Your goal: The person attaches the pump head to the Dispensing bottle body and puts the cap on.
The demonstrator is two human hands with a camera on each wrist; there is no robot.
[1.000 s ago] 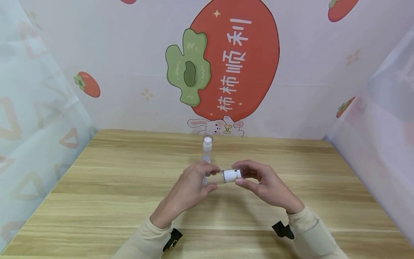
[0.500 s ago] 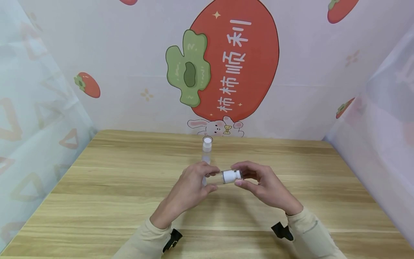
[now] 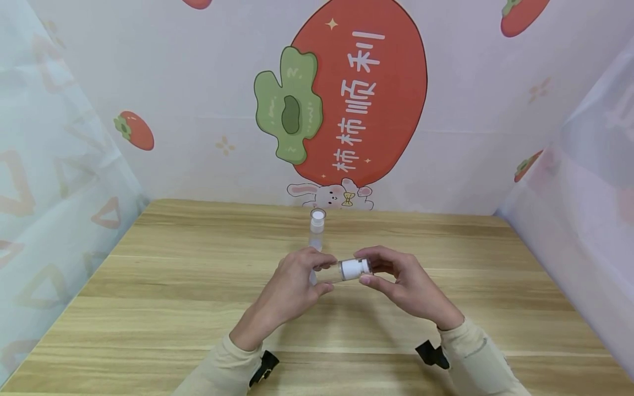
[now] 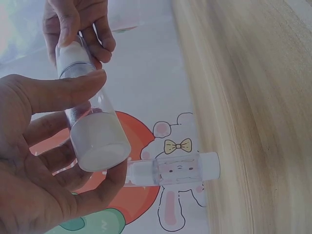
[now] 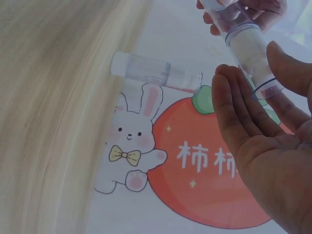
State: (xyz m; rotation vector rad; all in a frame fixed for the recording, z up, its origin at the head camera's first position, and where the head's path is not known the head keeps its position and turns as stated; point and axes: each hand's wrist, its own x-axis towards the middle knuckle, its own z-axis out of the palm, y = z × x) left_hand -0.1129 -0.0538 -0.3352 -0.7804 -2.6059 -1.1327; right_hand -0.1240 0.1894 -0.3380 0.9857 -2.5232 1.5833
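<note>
A clear cylindrical bottle [image 3: 353,269] with a white collar under a clear cap is held sideways above the table, slightly tilted. My left hand [image 3: 297,280] grips its body near the white base [image 4: 101,141], thumb on one side and fingers on the other. At the opposite end my right hand [image 3: 403,283] holds the clear cap between thumb and fingers; in the right wrist view the thumb [image 5: 287,68] lies along one side of it. A second, similar bottle [image 3: 317,234] stands upright on the table behind the left hand, its lower part partly hidden by that hand.
The wooden table [image 3: 173,286] spreads around both hands. A printed cloth backdrop [image 3: 208,82] with a large red persimmon rises at its back edge, and pale cloth walls [image 3: 64,165] flank it. Black wrist-worn devices [image 3: 432,355] sit at both sleeves.
</note>
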